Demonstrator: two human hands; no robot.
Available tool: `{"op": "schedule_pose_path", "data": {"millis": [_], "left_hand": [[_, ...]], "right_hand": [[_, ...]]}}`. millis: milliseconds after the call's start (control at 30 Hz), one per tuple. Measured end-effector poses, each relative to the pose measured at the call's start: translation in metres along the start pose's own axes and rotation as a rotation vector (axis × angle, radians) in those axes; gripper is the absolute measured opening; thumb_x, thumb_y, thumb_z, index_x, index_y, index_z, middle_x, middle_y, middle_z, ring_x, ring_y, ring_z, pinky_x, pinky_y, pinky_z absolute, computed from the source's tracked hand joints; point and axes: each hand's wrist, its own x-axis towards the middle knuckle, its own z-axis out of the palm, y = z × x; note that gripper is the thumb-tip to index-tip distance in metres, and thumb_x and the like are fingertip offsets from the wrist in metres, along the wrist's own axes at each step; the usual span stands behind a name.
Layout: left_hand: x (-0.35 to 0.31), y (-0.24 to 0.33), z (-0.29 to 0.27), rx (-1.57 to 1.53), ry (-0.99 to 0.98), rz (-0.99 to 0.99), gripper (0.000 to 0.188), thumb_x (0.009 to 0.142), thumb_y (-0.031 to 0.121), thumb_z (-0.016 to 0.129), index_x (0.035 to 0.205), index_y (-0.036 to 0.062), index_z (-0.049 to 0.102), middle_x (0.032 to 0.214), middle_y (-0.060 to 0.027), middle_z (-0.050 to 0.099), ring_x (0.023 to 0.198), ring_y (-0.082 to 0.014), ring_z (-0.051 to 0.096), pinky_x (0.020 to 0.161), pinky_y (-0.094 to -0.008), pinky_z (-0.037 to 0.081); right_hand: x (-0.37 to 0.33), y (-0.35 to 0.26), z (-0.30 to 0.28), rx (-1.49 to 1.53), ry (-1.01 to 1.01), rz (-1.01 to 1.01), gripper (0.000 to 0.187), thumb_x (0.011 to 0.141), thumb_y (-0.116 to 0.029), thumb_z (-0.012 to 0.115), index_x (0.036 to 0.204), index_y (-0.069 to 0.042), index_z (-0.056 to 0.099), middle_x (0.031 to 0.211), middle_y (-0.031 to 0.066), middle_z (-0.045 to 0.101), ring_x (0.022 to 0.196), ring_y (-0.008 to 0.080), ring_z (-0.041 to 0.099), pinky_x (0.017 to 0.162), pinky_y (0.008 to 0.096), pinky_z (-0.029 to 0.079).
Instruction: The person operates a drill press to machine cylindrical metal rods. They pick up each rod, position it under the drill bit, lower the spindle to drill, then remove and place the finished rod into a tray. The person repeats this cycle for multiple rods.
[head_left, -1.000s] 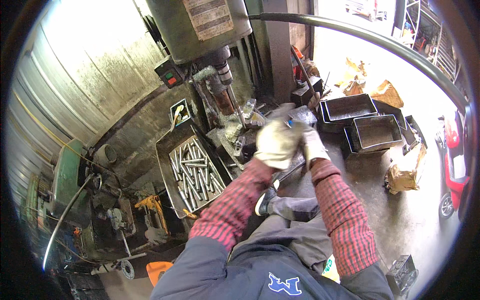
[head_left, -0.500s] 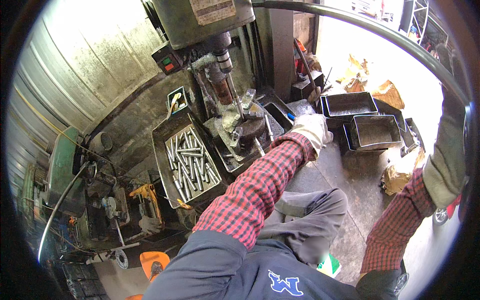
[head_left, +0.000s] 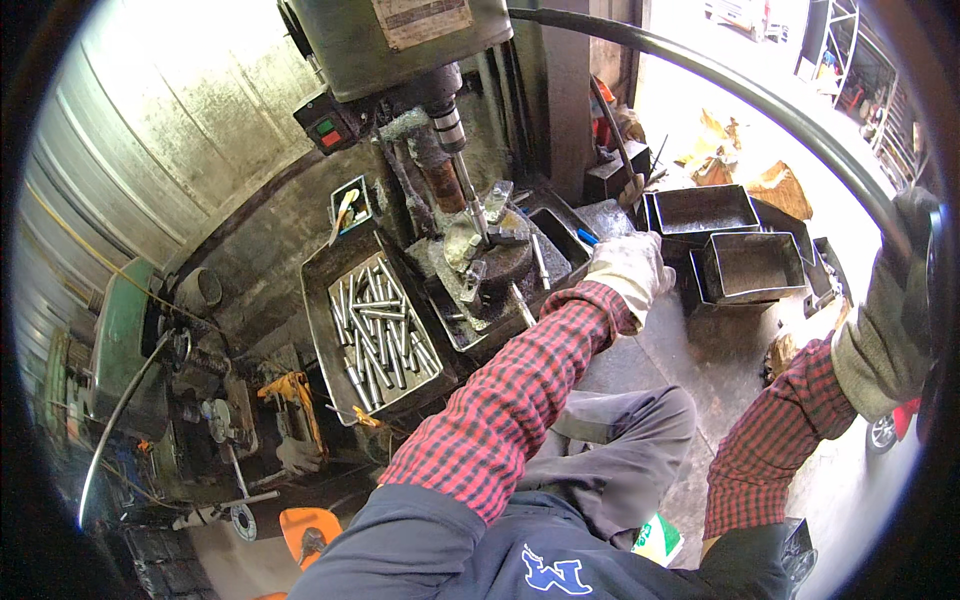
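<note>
The step in hand seems best done with a slow, even pull on the curved black lever (head_left: 720,70), easing off if the drill bit (head_left: 467,185) binds, and with loose glove cuffs well away from that bit. The right hand (head_left: 888,335), at the right edge of the frame, appears closed around the lever's far end, though the rim darkens its fingers. The lever runs from the top centre down to that glove. The left hand (head_left: 630,270), just right of centre, is loosely curled; whether it has hold of anything I cannot tell. A small blue object (head_left: 587,237) lies just beside it, and the dark round fixture (head_left: 505,262) under the bit sits farther left, apart from the glove
</note>
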Motion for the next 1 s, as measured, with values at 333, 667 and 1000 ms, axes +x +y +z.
{"op": "schedule_pose_path", "data": {"millis": [333, 667, 1000], "left_hand": [[0.002, -0.003, 0.005, -0.007, 0.032, 0.019, 0.052, 0.095, 0.05, 0.079, 0.125, 0.0076, 0.075, 0.115, -0.0209, 0.082, 0.109, -0.0398, 0.08, 0.095, -0.0529, 0.061], [-0.001, 0.001, -0.001, 0.004, 0.03, 0.011, 0.047, 0.094, 0.045, 0.081, 0.118, 0.0052, 0.076, 0.115, -0.0211, 0.081, 0.109, -0.0394, 0.08, 0.094, -0.0516, 0.062], [0.0, 0.002, 0.0, 0.009, 0.009, -0.007, 0.045, 0.095, 0.044, 0.081, 0.12, 0.0072, 0.075, 0.118, -0.0191, 0.081, 0.109, -0.0391, 0.079, 0.095, -0.052, 0.061]], "right_hand": [[-0.009, 0.039, 0.058, 0.119, 0.203, 0.067, 0.071, 0.096, -0.015, 0.076, 0.157, 0.011, 0.051, 0.16, 0.0298, 0.054, 0.12, 0.0261, 0.072, 0.097, 0.0431, 0.063], [-0.009, 0.035, 0.046, -0.709, 0.364, -0.232, 0.061, 0.103, -0.025, 0.054, 0.14, 0.022, 0.046, 0.132, 0.0352, 0.053, 0.126, 0.0435, 0.061, 0.12, 0.0681, 0.037], [-0.032, 0.006, 0.011, -0.644, 0.004, -0.083, 0.046, 0.107, -0.021, 0.047, 0.117, 0.024, 0.048, 0.096, 0.0302, 0.055, 0.107, 0.0424, 0.062, 0.122, 0.077, 0.027]]}}
